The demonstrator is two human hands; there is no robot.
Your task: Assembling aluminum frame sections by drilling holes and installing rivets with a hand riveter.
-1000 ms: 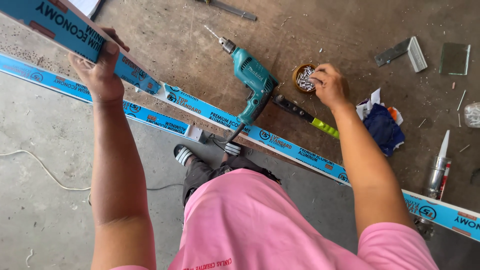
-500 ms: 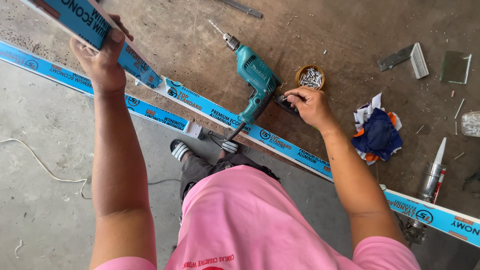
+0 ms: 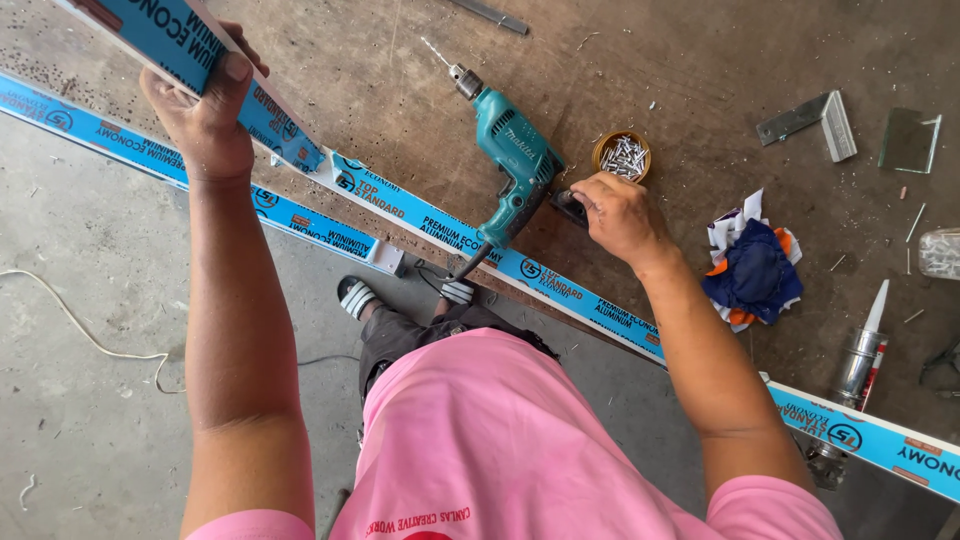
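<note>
Head view: left hand (image 3: 205, 120) wraps the end of a long aluminium profile (image 3: 200, 65) in blue protective film, thumb over the top face, holding it up off the workbench (image 3: 700, 60). Right hand (image 3: 620, 212) is curled shut around a small dark object at the butt of the teal drill (image 3: 510, 165); can't tell what it is. The drill lies on its side, bit pointing away, next to a round tin of screws (image 3: 622, 155). A second filmed profile (image 3: 480, 245) runs along the bench edge. Blue rag (image 3: 755, 265) and sealant tube (image 3: 862, 350) sit off to the right.

Handling, my read: profile looks light and stiff but long, so it'll swing; film likely slick. Grip nearer mid-length.
</note>
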